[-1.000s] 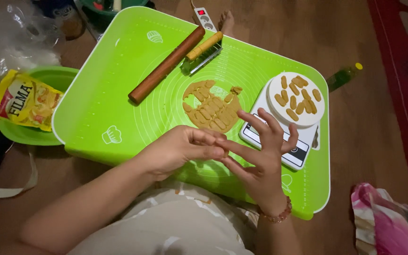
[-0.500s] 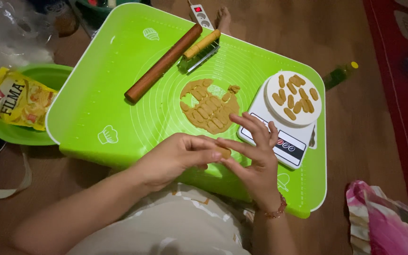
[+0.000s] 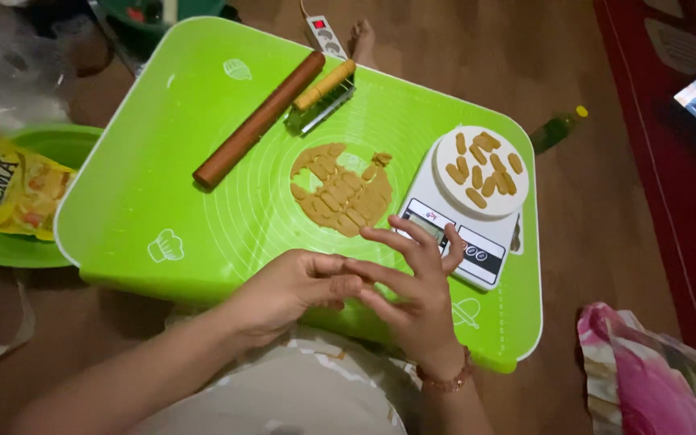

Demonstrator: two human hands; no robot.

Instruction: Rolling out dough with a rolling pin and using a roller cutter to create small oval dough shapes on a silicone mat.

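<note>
Left hand [image 3: 296,288] fingertips meet the open, spread-fingered right hand [image 3: 412,294] in front of the body.

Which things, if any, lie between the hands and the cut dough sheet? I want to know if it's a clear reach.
Nothing visible does. Only bare green mat separates the right hand and left hand from the dough sheet; the scale sits off to the right.

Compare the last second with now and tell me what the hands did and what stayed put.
The left hand and right hand stayed pressed together, fingertips meeting, and drifted slightly toward the body, off the flat dough. Whether anything sits between the fingers cannot be seen. Nothing was picked up or let go. The rolling pin, the scale with its dough pieces and the mat stayed as they were.
</note>
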